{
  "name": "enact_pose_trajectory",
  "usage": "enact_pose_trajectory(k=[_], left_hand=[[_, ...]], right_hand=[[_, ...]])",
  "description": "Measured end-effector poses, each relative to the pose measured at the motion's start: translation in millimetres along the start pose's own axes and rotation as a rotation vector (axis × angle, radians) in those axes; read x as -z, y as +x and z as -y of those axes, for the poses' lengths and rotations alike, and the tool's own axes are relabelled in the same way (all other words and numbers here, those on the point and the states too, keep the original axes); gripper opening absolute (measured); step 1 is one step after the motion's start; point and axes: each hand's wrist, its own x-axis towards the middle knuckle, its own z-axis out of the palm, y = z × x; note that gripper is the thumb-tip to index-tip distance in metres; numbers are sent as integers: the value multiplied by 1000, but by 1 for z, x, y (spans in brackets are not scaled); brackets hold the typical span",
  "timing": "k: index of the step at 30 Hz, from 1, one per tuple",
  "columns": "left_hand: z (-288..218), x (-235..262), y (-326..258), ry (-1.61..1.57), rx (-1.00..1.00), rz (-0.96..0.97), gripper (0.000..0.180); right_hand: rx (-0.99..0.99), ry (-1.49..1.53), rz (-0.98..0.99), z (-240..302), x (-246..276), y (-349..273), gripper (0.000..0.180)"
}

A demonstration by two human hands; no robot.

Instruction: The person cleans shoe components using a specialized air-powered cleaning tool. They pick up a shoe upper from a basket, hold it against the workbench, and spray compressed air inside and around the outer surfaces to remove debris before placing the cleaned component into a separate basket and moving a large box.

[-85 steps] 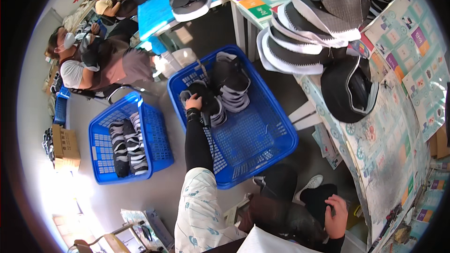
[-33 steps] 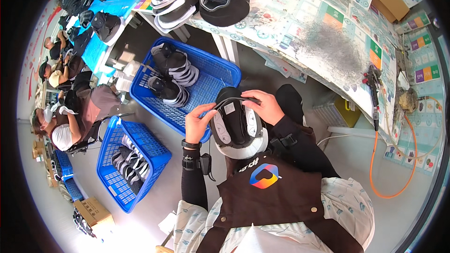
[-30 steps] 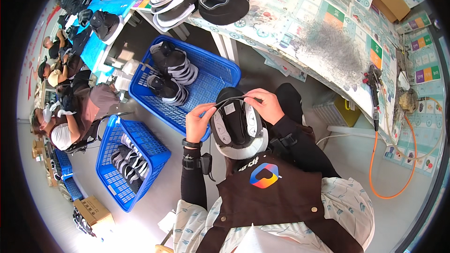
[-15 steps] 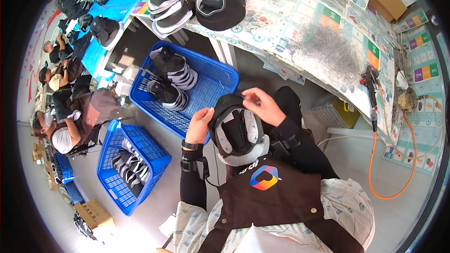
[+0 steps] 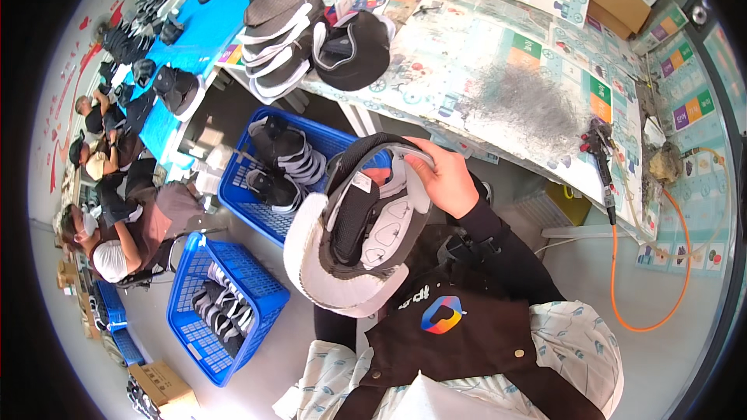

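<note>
An unfinished cap [image 5: 367, 222] is held up in front of my apron, its opening toward me. It has a dark mesh outside, white printed lining panels and a bare whitish brim [image 5: 307, 264] curving at the lower left. My right hand [image 5: 450, 183] grips the cap's upper right edge, thumb inside the rim. My left hand [image 5: 379, 174] is almost wholly behind the cap; only a small patch of skin shows through a gap, and its fingers' hold is hidden.
A blue basket [image 5: 272, 227] holding stacked caps stands beyond the cap, another blue basket [image 5: 268, 307] to its left. On the paper-covered table [image 5: 467, 101] sit stacked caps [image 5: 272, 39] and a black cap [image 5: 354, 50]. A hand tool [image 5: 601, 163] with an orange hose hangs right. People sit far left.
The cap has been raised and turned, its brim swinging to the lower left. My right hand has shifted onto its rim; my left hand has gone behind it. The view has shifted slightly.
</note>
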Motion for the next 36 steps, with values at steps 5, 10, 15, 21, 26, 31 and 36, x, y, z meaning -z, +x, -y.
enact_pose_trajectory(k=[5,10,15,21,26,31,36], left_hand=[[30,-43,18,-225,-42,50,43],[-6,-103,56,-284,-281,135,42],[-14,-215,124,41,-395,-12,28],[-8,-273,205,640,-373,28,31],[-7,-309,263,836,-59,152,40],[17,-332,294,1186,-28,158,36],[26,-288,355,1013,-90,215,37]], right_hand=[[-69,8,-175,-39,20,1,34],[-376,311,-245,-59,42,-6,31],[-604,697,-191,-44,78,-7,36],[-695,645,-54,-57,136,-8,48],[-179,-663,-617,-94,233,-27,41],[-450,-1161,-544,-130,319,-60,56],[-514,-1040,-208,-138,345,-51,54]])
